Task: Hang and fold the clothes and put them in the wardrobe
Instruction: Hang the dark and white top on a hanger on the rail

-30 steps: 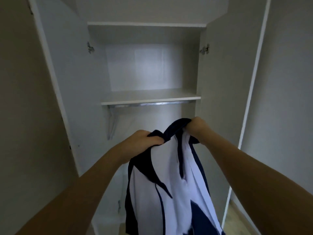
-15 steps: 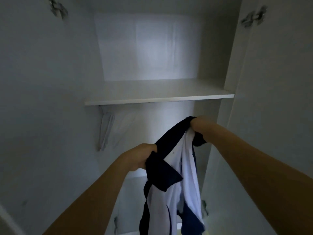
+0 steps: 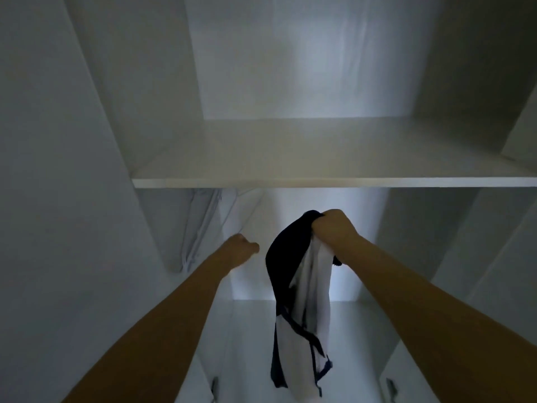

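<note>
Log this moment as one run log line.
right hand: grips navy-and-white shirt | left hand: off shirt, holding nothing, under shelf | shirt: unhung

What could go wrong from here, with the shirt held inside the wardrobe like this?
The right hand alone grips the navy and white shirt bunched at its top, so it may slip or crease. The left hand reaches toward the pale garment hanging under the shelf and might knock it. No hanger shows on the shirt, so hanging may fail.
</note>
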A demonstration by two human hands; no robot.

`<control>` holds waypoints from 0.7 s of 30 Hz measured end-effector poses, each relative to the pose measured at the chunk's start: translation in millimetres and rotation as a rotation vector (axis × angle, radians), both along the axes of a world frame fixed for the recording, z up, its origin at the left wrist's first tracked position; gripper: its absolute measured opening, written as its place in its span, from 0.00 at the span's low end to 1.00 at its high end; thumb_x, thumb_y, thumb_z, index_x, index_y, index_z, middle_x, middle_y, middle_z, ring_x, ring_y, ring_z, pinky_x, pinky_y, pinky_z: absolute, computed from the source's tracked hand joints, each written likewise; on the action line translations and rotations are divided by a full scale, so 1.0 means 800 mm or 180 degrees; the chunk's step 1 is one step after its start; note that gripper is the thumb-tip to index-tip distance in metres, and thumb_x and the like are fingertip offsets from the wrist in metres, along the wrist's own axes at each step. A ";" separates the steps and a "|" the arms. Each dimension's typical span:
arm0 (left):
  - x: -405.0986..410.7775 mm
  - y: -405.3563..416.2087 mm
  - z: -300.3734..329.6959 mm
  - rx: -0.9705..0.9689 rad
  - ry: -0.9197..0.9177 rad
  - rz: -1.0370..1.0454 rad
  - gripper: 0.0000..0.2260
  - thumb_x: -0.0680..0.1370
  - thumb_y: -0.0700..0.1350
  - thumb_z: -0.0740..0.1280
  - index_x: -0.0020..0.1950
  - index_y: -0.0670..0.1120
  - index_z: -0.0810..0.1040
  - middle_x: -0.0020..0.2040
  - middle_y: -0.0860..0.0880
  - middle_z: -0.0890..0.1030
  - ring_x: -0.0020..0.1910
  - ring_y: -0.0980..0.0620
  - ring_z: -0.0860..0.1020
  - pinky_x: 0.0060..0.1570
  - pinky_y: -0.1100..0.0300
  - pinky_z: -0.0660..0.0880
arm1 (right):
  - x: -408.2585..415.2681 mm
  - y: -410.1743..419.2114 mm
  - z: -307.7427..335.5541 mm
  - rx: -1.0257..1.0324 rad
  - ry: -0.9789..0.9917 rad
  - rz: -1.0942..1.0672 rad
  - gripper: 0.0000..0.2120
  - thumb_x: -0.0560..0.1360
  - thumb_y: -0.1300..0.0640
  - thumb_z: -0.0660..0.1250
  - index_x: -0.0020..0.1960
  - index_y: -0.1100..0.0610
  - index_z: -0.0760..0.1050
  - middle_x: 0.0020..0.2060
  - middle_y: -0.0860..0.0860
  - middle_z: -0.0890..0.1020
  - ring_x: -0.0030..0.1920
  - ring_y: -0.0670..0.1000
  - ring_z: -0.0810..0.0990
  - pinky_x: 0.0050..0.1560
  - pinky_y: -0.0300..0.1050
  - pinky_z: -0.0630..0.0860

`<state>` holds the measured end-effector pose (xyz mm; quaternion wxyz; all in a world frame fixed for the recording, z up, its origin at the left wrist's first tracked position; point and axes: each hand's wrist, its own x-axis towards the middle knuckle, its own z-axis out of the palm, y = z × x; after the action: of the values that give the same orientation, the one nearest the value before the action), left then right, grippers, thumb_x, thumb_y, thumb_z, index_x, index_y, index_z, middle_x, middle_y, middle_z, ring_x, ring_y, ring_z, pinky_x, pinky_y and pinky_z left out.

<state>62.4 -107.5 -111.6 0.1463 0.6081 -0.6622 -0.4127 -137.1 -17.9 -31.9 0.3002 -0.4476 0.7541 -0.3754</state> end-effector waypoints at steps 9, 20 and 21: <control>0.009 -0.195 -0.065 0.0057 -0.0477 0.1043 0.23 0.79 0.43 0.61 0.71 0.35 0.63 0.66 0.36 0.73 0.63 0.37 0.74 0.62 0.47 0.74 | -0.033 -0.118 -0.062 0.0302 0.0374 -0.0290 0.06 0.70 0.63 0.60 0.34 0.59 0.67 0.26 0.53 0.71 0.28 0.54 0.71 0.30 0.40 0.65; -0.036 -0.057 -0.035 -0.1154 0.0716 0.0902 0.15 0.84 0.45 0.54 0.44 0.40 0.75 0.38 0.50 0.75 0.37 0.52 0.74 0.34 0.64 0.66 | -0.086 -0.092 -0.064 0.0686 -0.0027 -0.0085 0.13 0.76 0.63 0.59 0.33 0.54 0.66 0.16 0.41 0.73 0.19 0.38 0.73 0.17 0.32 0.65; -0.036 -0.031 -0.031 -0.1092 0.0639 0.0739 0.14 0.84 0.44 0.55 0.45 0.41 0.76 0.38 0.51 0.75 0.37 0.53 0.73 0.34 0.64 0.67 | -0.092 -0.078 -0.057 0.0746 0.0019 -0.0143 0.13 0.77 0.63 0.58 0.34 0.53 0.66 0.13 0.41 0.69 0.16 0.38 0.70 0.14 0.31 0.63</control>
<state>33.4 -131.9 -136.6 0.3592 0.6023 -0.6304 -0.3329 -210.8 -80.7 -77.4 0.3397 -0.3936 0.8035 -0.2900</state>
